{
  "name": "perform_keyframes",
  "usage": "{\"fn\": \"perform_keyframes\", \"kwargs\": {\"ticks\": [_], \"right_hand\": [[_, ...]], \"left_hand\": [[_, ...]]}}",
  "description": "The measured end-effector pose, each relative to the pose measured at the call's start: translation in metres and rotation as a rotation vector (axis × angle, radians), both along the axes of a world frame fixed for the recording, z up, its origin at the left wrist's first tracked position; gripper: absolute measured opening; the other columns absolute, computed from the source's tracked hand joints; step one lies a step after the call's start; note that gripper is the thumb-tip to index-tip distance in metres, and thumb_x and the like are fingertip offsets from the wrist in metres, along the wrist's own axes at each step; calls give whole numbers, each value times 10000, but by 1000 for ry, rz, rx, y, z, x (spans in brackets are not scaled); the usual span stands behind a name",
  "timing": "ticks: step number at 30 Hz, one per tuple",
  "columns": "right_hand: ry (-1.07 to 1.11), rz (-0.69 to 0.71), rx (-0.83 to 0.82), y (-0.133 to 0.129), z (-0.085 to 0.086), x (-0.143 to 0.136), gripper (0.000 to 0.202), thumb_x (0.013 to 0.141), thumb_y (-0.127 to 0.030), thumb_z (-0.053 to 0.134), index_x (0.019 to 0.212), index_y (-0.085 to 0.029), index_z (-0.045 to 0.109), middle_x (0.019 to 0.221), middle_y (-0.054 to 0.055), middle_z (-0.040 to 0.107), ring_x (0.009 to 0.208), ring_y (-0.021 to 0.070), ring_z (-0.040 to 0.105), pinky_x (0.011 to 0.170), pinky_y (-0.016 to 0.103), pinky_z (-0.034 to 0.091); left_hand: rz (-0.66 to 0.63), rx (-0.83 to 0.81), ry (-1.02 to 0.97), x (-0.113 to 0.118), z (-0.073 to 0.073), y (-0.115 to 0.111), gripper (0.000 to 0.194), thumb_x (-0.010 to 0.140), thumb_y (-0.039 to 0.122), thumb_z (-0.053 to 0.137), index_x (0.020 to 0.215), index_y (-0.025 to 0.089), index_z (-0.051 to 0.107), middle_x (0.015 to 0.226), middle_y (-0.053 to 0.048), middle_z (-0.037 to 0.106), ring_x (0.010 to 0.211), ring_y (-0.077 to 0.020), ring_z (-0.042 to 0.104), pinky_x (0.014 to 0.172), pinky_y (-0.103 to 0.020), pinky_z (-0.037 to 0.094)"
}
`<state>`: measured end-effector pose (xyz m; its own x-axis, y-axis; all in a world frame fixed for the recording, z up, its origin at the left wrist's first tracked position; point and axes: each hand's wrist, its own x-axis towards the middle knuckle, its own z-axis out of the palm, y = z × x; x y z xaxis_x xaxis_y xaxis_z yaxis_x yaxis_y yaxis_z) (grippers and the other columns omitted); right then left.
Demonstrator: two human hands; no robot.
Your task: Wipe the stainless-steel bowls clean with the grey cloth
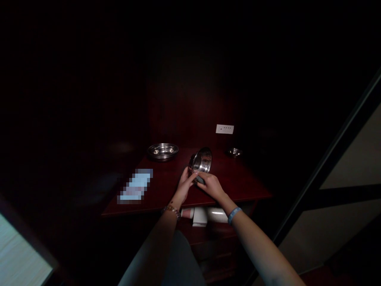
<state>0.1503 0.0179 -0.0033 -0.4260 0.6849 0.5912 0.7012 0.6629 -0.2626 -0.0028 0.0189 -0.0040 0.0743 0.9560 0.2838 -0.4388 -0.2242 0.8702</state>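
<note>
A shiny metal bowl point(203, 159) is tilted on its side above the dark red shelf point(169, 184), its hollow turned to the right. My left hand point(185, 186) is closed on its lower left side, thumb on the near rim. Against the lower rim my right hand point(212, 184) is also closed, its fingers pressed together close to the left thumb. Another rounded metal edge shows behind the bowl on the left; whether it is a second bowl, I cannot tell. Part of the bowl's underside is hidden by my hands.
Shallow metal dishes point(163, 151) sit at the back left of the shelf, and a small metal bowl point(235, 152) at the back right. A blurred-out flat item point(136, 186) lies front left. A socket panel point(224, 129) is on the back wall. Below are a white box point(199, 217) and a cup point(187, 213).
</note>
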Motion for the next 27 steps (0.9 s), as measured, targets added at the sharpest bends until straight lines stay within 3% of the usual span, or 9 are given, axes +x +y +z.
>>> {"fn": "perform_keyframes", "kwargs": {"ticks": [4, 6, 10, 14, 17, 20, 27], "right_hand": [[-21, 112, 13, -3, 4, -2, 559, 868, -238, 581, 1418, -252, 479, 1385, 33, 588, 1240, 179, 577, 1052, 305, 452], [-67, 94, 26, -5, 7, -2, 593, 844, -227, 591, 1423, -270, 472, 1399, 19, 573, 1242, 181, 569, 1058, 302, 441], [-143, -126, 37, -10, 11, -2, 542, 830, -268, 618, 1366, -306, 541, 1455, 35, 482, 1222, 216, 553, 1028, 325, 448], [-201, -318, 8, -11, 11, -3, 466, 872, -318, 579, 1337, -335, 564, 1376, 42, 532, 1160, 237, 552, 978, 366, 459], [-211, -387, 17, -10, 10, -3, 484, 876, -320, 568, 1359, -340, 540, 1391, 42, 530, 1159, 261, 537, 982, 416, 446], [-193, -311, 14, -10, 10, -2, 517, 857, -270, 575, 1371, -310, 534, 1386, 43, 549, 1162, 252, 543, 999, 398, 442], [-107, 71, 20, -7, 9, 2, 575, 832, -183, 543, 1397, -279, 501, 1356, 2, 608, 1205, 194, 572, 1047, 339, 434]], "left_hand": [[40, -12, -54, -3, 0, -1, 519, 715, 492, 741, 1148, 224, 634, 1171, -98, 674, 1085, -240, 636, 825, -308, 520], [65, -17, -94, -4, 1, -1, 535, 722, 527, 726, 1145, 209, 643, 1157, -104, 679, 1072, -239, 642, 828, -320, 525], [107, -31, -120, -4, 2, -2, 580, 708, 561, 727, 1163, 210, 650, 1131, -104, 693, 1023, -236, 664, 799, -322, 540], [111, -29, -39, -4, 3, -2, 608, 680, 573, 744, 1157, 204, 663, 1066, -105, 717, 973, -237, 684, 752, -301, 546], [97, -19, -34, -3, 5, -3, 622, 670, 564, 754, 1171, 210, 649, 1076, -98, 716, 961, -229, 688, 749, -296, 546], [90, -15, -59, -3, 6, -4, 602, 674, 550, 757, 1148, 199, 643, 1089, -97, 709, 955, -221, 685, 753, -292, 542], [102, -10, -47, -3, 7, -6, 577, 677, 530, 764, 1149, 222, 638, 1081, -85, 711, 985, -216, 671, 754, -268, 511]]}}
